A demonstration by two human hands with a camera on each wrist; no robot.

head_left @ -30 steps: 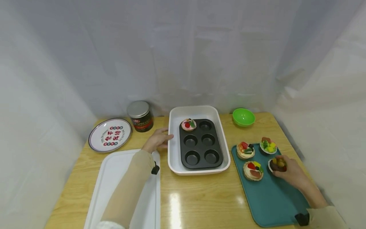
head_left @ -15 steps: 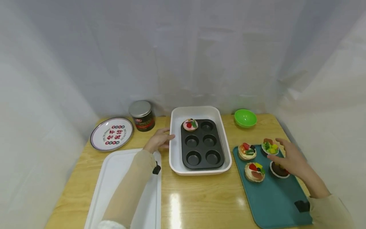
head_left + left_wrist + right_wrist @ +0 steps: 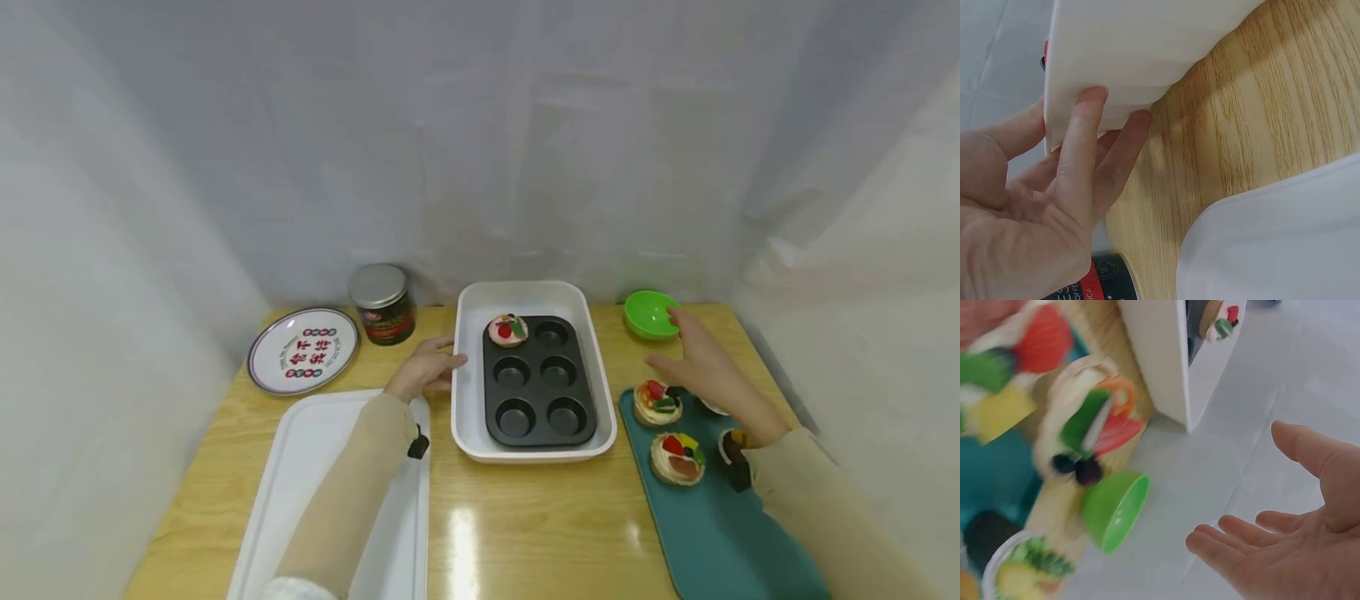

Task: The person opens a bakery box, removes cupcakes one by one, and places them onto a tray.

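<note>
My left hand (image 3: 427,368) grips the left wall of a white rectangular tub (image 3: 467,433), thumb at the rim and fingers against the outside. Inside the tub lies a black muffin pan (image 3: 534,382). A pink fruit tart (image 3: 508,331) sits in its far left cup; the other cups are bare. My right hand (image 3: 701,362) holds nothing, fingers spread, in the air beyond the teal tray (image 3: 720,533) and close to the green bowl (image 3: 648,315). Two cream fruit tarts (image 3: 677,459) lie on that tray. Two more cakes are partly hidden by my right arm.
A white tray (image 3: 330,483) lies at the left, under my left forearm. Behind it are a plate with red characters (image 3: 303,352) and an espresso coffee tin (image 3: 382,305). A white curtain (image 3: 480,150) hangs along the table's far edge.
My right hand has let go of the chocolate cake on the teal tray, lifted, and moved away towards the green bowl. The left hand keeps its hold on the tub.
</note>
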